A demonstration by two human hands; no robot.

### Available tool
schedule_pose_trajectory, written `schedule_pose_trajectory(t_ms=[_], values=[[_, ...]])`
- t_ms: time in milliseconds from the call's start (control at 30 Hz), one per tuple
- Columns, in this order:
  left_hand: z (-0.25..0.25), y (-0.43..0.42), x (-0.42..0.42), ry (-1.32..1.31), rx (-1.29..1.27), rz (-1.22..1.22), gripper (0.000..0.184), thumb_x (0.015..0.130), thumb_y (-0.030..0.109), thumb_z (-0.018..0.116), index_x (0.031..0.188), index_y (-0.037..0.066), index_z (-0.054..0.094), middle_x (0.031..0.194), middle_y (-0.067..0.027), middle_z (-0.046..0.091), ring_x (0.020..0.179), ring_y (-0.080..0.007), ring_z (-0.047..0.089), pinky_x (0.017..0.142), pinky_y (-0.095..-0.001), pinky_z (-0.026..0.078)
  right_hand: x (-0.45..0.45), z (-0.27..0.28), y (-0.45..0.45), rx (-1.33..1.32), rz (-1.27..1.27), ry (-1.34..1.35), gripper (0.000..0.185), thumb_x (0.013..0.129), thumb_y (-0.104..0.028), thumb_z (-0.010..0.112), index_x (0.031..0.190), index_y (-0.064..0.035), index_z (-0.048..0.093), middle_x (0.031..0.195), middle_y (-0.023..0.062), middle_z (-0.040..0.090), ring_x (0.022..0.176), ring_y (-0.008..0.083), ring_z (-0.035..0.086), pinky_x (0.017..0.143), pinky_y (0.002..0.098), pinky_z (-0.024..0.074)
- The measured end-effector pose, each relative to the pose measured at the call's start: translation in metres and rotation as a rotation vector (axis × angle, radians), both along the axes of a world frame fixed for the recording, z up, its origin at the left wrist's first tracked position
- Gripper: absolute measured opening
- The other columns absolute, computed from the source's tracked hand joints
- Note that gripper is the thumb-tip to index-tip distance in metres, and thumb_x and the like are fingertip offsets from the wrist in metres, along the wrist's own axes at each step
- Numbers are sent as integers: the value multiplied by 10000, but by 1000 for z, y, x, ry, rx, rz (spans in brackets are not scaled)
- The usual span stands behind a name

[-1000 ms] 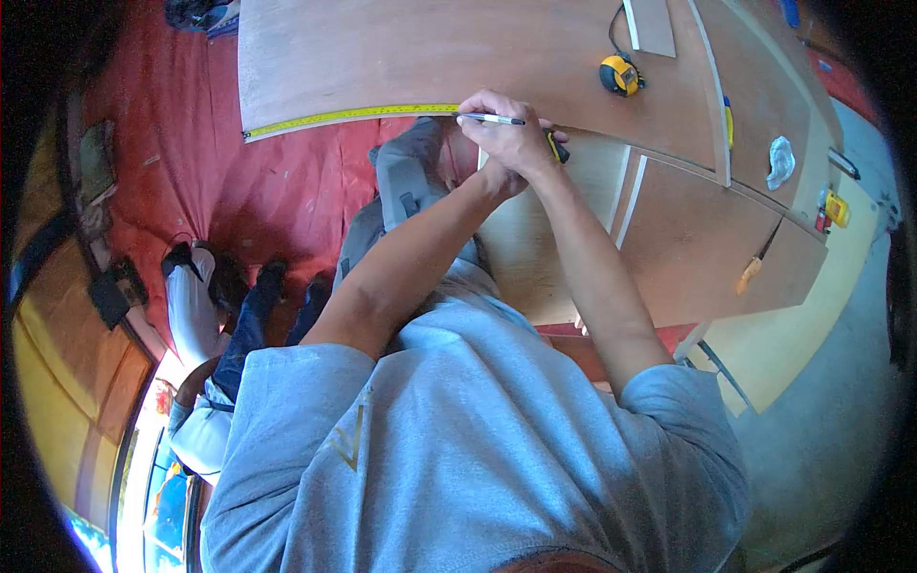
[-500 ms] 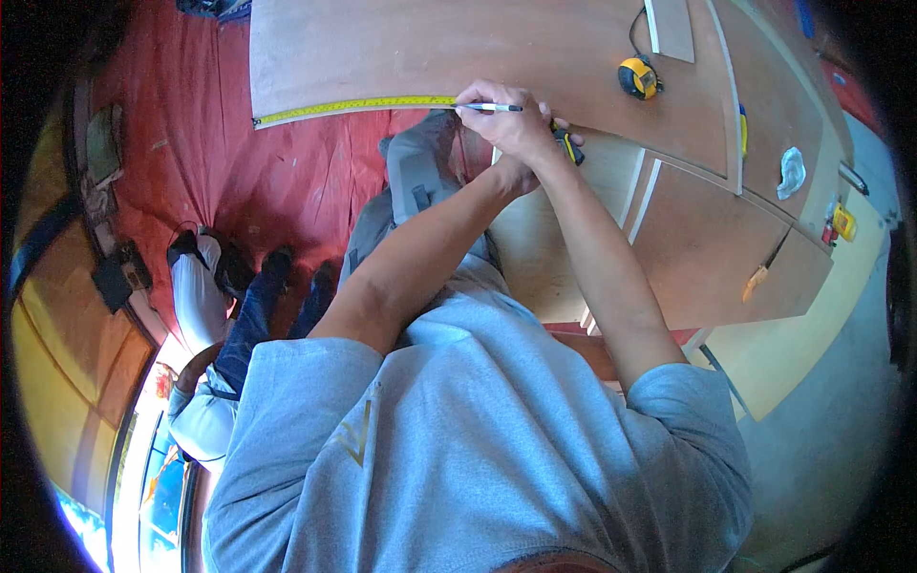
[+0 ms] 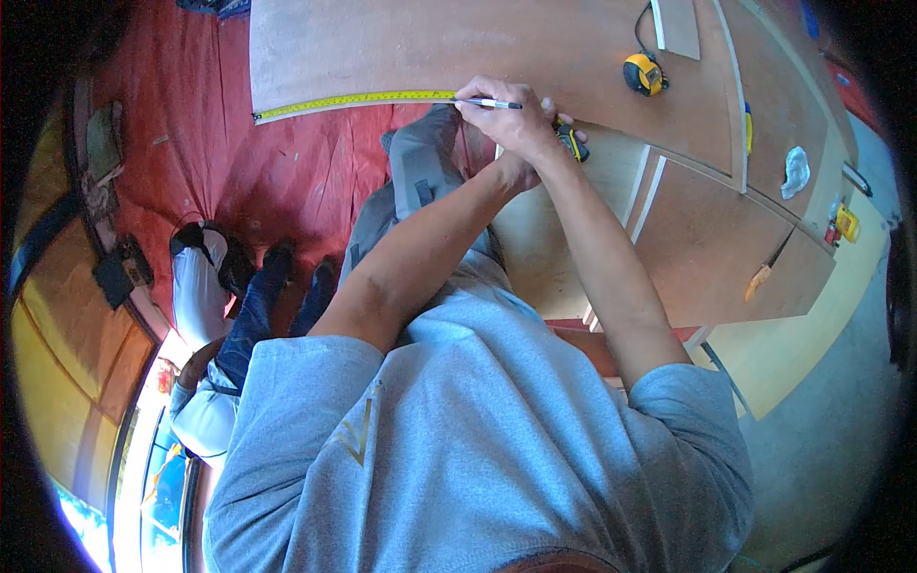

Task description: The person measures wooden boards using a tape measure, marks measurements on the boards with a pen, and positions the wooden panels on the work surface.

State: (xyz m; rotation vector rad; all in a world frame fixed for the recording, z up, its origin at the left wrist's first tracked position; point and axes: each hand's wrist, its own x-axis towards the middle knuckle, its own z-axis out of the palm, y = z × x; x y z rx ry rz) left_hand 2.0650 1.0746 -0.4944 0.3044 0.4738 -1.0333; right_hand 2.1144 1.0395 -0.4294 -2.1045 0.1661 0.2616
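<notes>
A yellow tape measure blade point(image 3: 353, 100) lies extended along the near edge of a large wooden panel point(image 3: 401, 48), from its left corner to my hands. My right hand point(image 3: 511, 119) pinches a pen point(image 3: 492, 103) whose tip points left, beside the blade. Crossing beneath it, my left hand point(image 3: 520, 173) holds the black and yellow tape case point(image 3: 573, 142); the right hand and forearm partly hide its fingers.
Another tape measure point(image 3: 644, 74) and a white strip point(image 3: 676, 27) sit on the panel. An orange-handled tool point(image 3: 757, 283) lies on a lower board point(image 3: 716, 244). A yellow tool point(image 3: 846, 222) is farther right. Another person's legs point(image 3: 250, 310) are at left, over red sheeting point(image 3: 287, 181).
The view has shifted slightly, moving the panel rightward in the picture. More of the tape case shows beyond my right wrist. Both hands keep nearly the same hold.
</notes>
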Motion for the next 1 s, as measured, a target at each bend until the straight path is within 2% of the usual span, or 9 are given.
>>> schedule_pose_trajectory(t_ms=[133, 200, 433, 633, 800, 833, 900, 1000], values=[[-1, -1, -1, 13, 7, -3, 219, 1029, 356, 668, 1078, 184, 541, 1008, -75, 639, 855, -322, 718, 710, -522, 594, -1, -4, 1, 19, 3, -17, 187, 892, -239, 766, 1035, -122, 737, 897, 113, 766, 851, 293, 753, 785, 421, 581], [1, -2, -2, 12, 18, 70, 214, 1025, 351, 678, 1066, 196, 536, 1013, -69, 640, 872, -319, 718, 710, -525, 593, -2, -6, 0, 46, 0, -57, 192, 895, -252, 762, 1034, -122, 736, 900, 115, 765, 856, 299, 754, 791, 429, 581], [-3, 0, -2, 38, -22, 24, 225, 1017, 363, 692, 1064, 205, 538, 1011, -61, 644, 898, -308, 719, 712, -519, 592, -2, -9, 0, 23, 17, -81, 191, 897, -248, 764, 1033, -117, 733, 905, 120, 762, 855, 306, 755, 783, 427, 581], [7, 2, 1, -19, 27, -27, 360, 993, 493, 697, 1045, 152, 595, 950, -83, 677, 868, -295, 717, 694, -492, 588, -2, -10, 0, 38, 24, -93, 186, 900, -240, 763, 1032, -113, 728, 897, 122, 759, 850, 311, 752, 777, 428, 578], [15, 4, 4, -33, 71, -53, 482, 979, 590, 665, 1040, 113, 629, 904, -155, 715, 791, -302, 705, 655, -484, 579, -2, -11, 0, 19, 24, -130, 178, 897, -230, 767, 1026, -114, 727, 886, 119, 756, 850, 311, 752, 774, 424, 578], [17, 6, 5, -33, 71, -52, 482, 979, 590, 665, 1040, 113, 629, 904, -155, 715, 791, -302, 705, 655, -484, 579, -2, -11, 0, 19, 25, -131, 178, 897, -230, 767, 1026, -114, 727, 886, 119, 756, 850, 311, 752, 774, 424, 578], [13, 8, 4, -39, 13, -59, 469, 996, 567, 651, 1065, 104, 634, 1005, -179, 744, 854, -286, 726, 716, -439, 603, -3, -10, 0, 27, 27, -123, 176, 898, -232, 766, 1025, -116, 727, 890, 118, 758, 852, 312, 752, 774, 425, 578], [10, 2, 2, -41, 53, -65, 517, 983, 620, 636, 1032, 105, 633, 913, -154, 711, 797, -305, 707, 662, -490, 581, -3, -9, 0, 11, 28, -112, 181, 895, -235, 768, 1023, -114, 727, 893, 117, 759, 852, 311, 752, 773, 426, 577]])
